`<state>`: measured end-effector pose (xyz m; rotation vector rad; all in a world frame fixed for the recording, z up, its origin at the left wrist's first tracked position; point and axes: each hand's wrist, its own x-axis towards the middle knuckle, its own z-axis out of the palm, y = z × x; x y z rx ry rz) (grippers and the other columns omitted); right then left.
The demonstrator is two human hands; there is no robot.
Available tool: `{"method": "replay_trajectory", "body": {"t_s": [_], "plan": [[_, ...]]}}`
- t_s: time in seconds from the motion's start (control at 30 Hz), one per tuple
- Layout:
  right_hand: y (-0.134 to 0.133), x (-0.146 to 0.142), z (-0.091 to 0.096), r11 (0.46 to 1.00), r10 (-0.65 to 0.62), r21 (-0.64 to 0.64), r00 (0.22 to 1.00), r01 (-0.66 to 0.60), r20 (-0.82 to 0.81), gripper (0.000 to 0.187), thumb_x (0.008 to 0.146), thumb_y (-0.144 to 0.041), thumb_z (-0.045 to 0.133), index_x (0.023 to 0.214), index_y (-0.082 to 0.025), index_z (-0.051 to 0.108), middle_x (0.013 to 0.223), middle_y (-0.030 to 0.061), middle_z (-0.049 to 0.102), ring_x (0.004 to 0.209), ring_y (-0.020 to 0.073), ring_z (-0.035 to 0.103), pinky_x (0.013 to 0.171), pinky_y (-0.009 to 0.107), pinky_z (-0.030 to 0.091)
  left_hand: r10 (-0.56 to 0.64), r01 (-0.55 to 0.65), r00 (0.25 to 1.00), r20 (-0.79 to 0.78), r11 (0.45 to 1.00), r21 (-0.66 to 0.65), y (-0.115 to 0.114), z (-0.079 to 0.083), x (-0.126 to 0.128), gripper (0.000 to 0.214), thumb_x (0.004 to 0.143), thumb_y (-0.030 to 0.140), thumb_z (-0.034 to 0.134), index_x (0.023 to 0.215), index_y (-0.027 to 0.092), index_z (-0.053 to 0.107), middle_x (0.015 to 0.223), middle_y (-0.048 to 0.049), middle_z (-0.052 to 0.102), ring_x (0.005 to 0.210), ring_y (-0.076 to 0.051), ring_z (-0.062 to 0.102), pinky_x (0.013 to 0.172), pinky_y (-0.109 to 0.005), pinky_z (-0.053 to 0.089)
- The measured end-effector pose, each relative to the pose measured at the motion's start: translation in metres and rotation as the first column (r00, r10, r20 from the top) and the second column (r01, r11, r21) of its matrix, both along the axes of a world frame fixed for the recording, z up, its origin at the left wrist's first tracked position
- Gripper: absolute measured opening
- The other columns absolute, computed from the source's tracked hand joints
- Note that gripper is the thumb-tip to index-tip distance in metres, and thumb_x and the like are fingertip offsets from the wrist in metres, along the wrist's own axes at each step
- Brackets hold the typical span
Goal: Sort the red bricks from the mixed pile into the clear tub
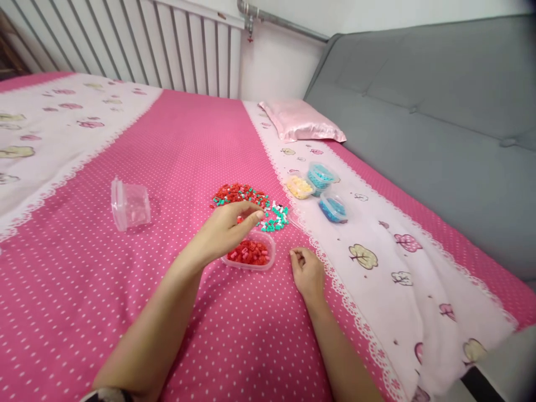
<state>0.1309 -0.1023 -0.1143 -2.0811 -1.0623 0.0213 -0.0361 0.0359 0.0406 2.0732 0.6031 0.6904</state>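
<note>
A loose heap of small red, green and white pieces (247, 200) lies on the pink dotted bedspread (125, 290). Just in front of it sits a clear tub (253, 252) holding red pieces. My left hand (228, 228) hovers over that tub, its fingers pinched together near the heap's edge; whatever is in the pinch is too small to make out. My right hand (307, 271) rests on the bedspread to the right of the tub, fingers curled in loosely, with nothing visible in them.
Three small tubs stand to the right: yellow pieces (300, 187), light blue (321, 177) and darker blue (334, 208). An empty clear tub (129, 204) lies on its side at the left. A pink pillow (300, 121), grey sofa back (439, 111) and radiator (167, 44) border the bed.
</note>
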Motion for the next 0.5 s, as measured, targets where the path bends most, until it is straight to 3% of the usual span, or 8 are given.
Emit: {"method": "replay_trajectory", "body": {"t_s": [0.13, 0.3, 0.4, 0.5], "plan": [[-0.001, 0.000, 0.001, 1.000, -0.005, 0.002, 0.999, 0.005, 0.036, 0.030, 0.087, -0.035, 0.042, 0.087, -0.015, 0.063, 0.074, 0.0059, 0.063, 0.066, 0.0181, 0.055, 0.065, 0.029, 0.039, 0.114, -0.108, 0.993, -0.026, 0.976, 0.188, -0.015, 0.009, -0.006, 0.028, 0.085, 0.038, 0.050, 0.093, 0.018, 0.068, 0.097, -0.0062, 0.070, 0.089, -0.020, 0.061, 0.079, -0.028, 0.041], [-0.001, 0.001, -0.002, 1.000, -0.006, 0.011, 1.000, 0.005, 0.027, 0.030, 0.087, -0.034, 0.040, 0.087, -0.015, 0.063, 0.074, 0.0063, 0.063, 0.068, 0.0192, 0.056, 0.066, 0.030, 0.039, 0.167, -0.141, 0.983, -0.079, 0.955, 0.261, -0.033, 0.014, -0.028, 0.030, 0.084, 0.040, 0.051, 0.098, 0.019, 0.067, 0.101, -0.0094, 0.068, 0.098, -0.024, 0.059, 0.087, -0.035, 0.041], [-0.001, 0.002, -0.001, 0.999, 0.004, 0.039, 1.000, -0.004, 0.000, 0.031, 0.086, -0.037, 0.041, 0.087, -0.015, 0.063, 0.075, 0.0074, 0.064, 0.069, 0.0198, 0.056, 0.068, 0.031, 0.041, 0.264, -0.212, 0.951, -0.158, 0.935, 0.285, -0.051, -0.007, -0.061, 0.038, 0.084, 0.043, 0.050, 0.110, 0.019, 0.063, 0.118, -0.0123, 0.061, 0.110, -0.027, 0.055, 0.095, -0.040, 0.040], [-0.008, -0.001, 0.004, 0.994, 0.038, 0.105, 0.993, -0.026, -0.115, 0.034, 0.084, -0.042, 0.044, 0.087, -0.014, 0.064, 0.077, 0.0086, 0.065, 0.068, 0.0197, 0.057, 0.069, 0.032, 0.043, 0.397, -0.264, 0.855, -0.333, 0.887, 0.378, -0.074, -0.052, -0.121, 0.051, 0.083, 0.047, 0.049, 0.128, 0.022, 0.050, 0.138, -0.0113, 0.046, 0.121, -0.029, 0.049, 0.102, -0.045, 0.035]]}}
